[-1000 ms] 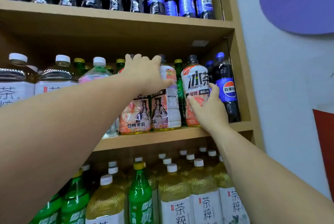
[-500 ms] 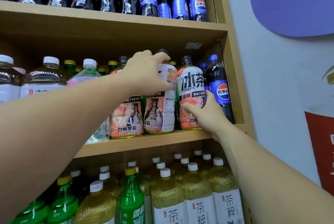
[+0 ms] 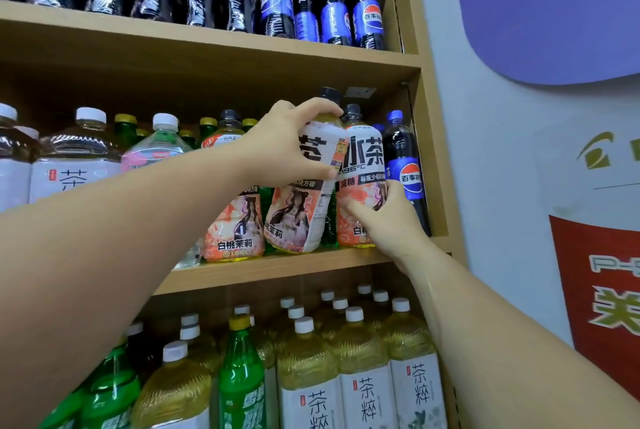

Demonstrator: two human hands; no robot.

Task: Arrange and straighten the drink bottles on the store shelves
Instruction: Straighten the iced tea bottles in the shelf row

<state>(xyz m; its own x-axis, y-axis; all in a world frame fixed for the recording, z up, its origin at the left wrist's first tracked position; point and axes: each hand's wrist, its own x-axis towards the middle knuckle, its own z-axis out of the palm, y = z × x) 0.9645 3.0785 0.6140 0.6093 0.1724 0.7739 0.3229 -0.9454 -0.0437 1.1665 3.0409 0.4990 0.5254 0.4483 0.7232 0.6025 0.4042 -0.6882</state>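
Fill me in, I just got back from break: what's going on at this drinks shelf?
A person is straightening drinks on the middle shelf. The left hand grips the upper part of the middle tea bottle, which tilts with its cap leaning right. The right hand holds the lower body of the right tea bottle, upright beside a Pepsi bottle.

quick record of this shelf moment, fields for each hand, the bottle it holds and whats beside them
left hand: grips the upper part of the middle peach tea bottle
middle peach tea bottle: tilted, top leaning right toward its neighbour
right hand: holds the lower part of the right peach tea bottle
right peach tea bottle: upright, left of the pepsi bottle
location: right end of the middle shelf
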